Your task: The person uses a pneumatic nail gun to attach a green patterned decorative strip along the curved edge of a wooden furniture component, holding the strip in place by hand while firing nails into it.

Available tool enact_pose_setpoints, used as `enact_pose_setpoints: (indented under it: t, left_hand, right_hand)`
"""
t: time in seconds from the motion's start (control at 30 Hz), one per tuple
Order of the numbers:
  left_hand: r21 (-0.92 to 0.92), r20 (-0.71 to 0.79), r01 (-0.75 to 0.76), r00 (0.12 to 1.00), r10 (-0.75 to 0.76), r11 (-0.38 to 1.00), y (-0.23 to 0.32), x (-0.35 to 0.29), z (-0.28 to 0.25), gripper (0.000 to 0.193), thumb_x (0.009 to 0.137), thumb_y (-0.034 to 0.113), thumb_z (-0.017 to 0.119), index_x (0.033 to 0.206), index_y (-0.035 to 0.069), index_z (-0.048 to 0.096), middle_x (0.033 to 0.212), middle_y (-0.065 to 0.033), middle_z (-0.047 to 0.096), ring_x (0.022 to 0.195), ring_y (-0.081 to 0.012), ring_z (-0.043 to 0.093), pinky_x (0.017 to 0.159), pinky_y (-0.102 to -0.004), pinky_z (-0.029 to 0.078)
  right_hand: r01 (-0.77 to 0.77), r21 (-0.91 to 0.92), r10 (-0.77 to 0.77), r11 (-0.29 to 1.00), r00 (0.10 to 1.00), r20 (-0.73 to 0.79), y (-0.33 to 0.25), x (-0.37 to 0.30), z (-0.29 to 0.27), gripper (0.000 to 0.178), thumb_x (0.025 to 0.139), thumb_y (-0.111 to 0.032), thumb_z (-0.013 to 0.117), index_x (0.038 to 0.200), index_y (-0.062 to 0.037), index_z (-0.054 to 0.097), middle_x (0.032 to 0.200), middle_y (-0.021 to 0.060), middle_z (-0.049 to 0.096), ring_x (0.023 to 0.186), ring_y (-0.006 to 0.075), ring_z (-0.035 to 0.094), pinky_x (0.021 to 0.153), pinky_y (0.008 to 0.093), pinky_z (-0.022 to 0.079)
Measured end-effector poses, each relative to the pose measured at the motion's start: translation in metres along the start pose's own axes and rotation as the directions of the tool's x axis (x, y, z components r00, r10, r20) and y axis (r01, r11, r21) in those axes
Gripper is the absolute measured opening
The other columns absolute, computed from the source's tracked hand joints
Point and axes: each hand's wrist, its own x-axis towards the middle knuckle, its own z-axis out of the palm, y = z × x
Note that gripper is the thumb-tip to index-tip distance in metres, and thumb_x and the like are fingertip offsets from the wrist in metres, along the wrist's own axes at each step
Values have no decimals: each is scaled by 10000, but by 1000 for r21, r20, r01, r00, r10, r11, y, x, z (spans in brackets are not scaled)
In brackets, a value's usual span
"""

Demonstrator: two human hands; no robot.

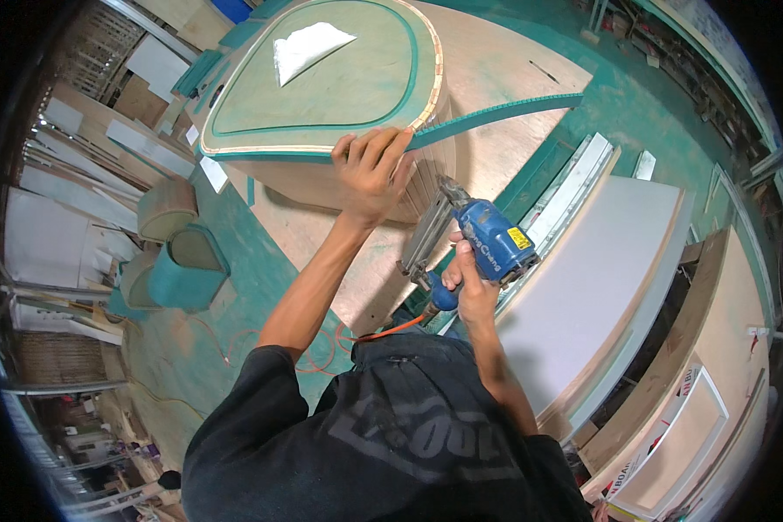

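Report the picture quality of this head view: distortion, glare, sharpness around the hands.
Head view: strong fisheye bend, black corners, straight boards curving near the rim; even daylight with soft shadows; white sheet on the teardrop plywood form nearly blown out; left hand, right hand and blue nail gun sharp.

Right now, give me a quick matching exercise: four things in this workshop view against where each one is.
Things:
1. blue pneumatic nail gun
2. white crumpled sheet
3. teal rubber edge strip
4. orange air hose

Places:
A. on top of the teardrop-shaped plywood form
B. trailing below the tool's handle
C. in the right hand
D. under the left hand, running off to the right

Pairs: 1-C, 2-A, 3-D, 4-B
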Motion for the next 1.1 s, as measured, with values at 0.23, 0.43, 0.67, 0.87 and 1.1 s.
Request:
enact_pose_setpoints:
  t: [0.23, 0.43, 0.67, 0.87, 1.1]
  left_hand:
    - [17, -53, -83, 995, 84, 996, 2, 3, 10, 422, 722, 119, 864, 1126, 147, 741, 1134, 7, 705, 1053, -190, 619, 917, -357, 400]
    - [61, -72, -71, 995, 75, 996, 7, 8, 16, 361, 754, 175, 845, 1094, 107, 743, 1094, 14, 704, 1010, -185, 605, 876, -373, 377]
    - [98, -8, -44, 999, 45, 994, 15, 12, 13, 409, 763, 165, 851, 1137, 80, 709, 1127, -40, 704, 986, -191, 604, 877, -371, 375]
    - [95, 5, 4, 1000, -4, 995, 22, 16, 13, 394, 786, 138, 826, 1147, 54, 695, 1119, -58, 695, 920, -202, 583, 848, -371, 364]
    - [96, 16, 91, 996, -93, 991, 30, 23, 20, 312, 807, 130, 811, 1105, 100, 723, 1086, -30, 697, 922, -192, 590, 838, -361, 370]
  right_hand:
    - [19, 41, -20, 999, 999, 30, -14, 6, 0, 275, 1013, -225, 643, 1138, 19, 622, 641, -21, 482, 529, 64, 449, 519, 248, 407]
    - [20, 37, -22, 999, 999, 49, -18, 34, 6, 283, 1018, -223, 636, 1139, 32, 621, 637, -28, 479, 525, 57, 449, 507, 240, 399]
    - [-8, -77, 13, 997, 998, 64, -33, 59, 8, 307, 1016, -277, 642, 1126, 9, 630, 647, -32, 443, 560, 62, 417, 528, 256, 400]
    - [-71, -42, 74, 997, 996, 56, -40, 69, 10, 313, 1011, -284, 652, 1112, 12, 642, 637, -32, 455, 556, 62, 440, 510, 248, 390]
    - [-156, -5, 155, 988, 985, 71, -46, 74, 6, 341, 1006, -311, 658, 1111, 13, 659, 584, -36, 437, 496, 66, 429, 498, 247, 389]
